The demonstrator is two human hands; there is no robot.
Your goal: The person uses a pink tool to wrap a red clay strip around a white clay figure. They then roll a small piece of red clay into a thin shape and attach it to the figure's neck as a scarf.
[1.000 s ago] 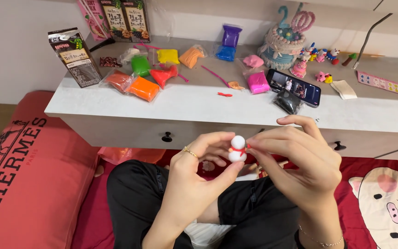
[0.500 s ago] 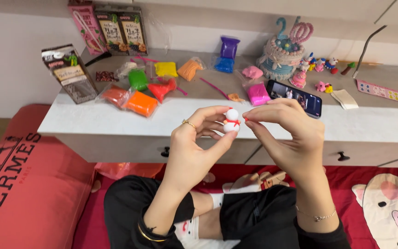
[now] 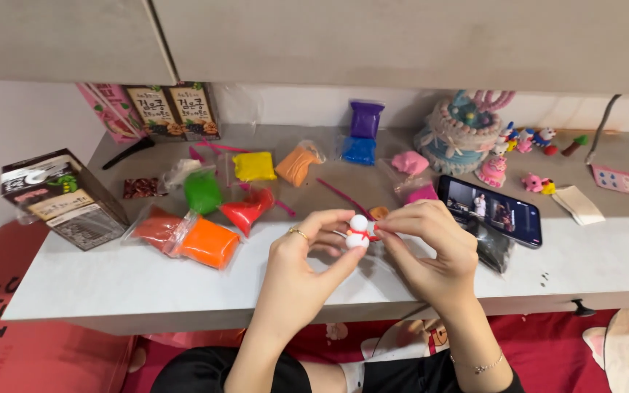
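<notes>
White clay makes up the little snowman (image 3: 358,231) I hold up over the front part of the grey shelf (image 3: 125,280), two small balls stacked with a thin red band around the neck. My left hand (image 3: 301,280) pinches it from below and behind, thumb and fingertips closed on the lower ball, a thin ring on one finger. My right hand (image 3: 434,255) comes in from the other side, thumb and forefinger pressed together on the red band at the figure's neck, the other fingers curled loosely under.

Beside my left hand lie small bags of clay: an orange bag (image 3: 207,242) nearest, then a red bag (image 3: 247,209), a green bag (image 3: 202,191) and a yellow bag (image 3: 254,166) further back. A dark drink carton (image 3: 63,198) lies tilted on its side at the left end of the shelf. Just beyond my right hand a phone (image 3: 491,209) lies face up with its screen lit, and behind it stands a toy cake (image 3: 458,138) with tiny figures beside it. Below the shelf edge I see my dark trousers and red bedding (image 3: 45,360)
</notes>
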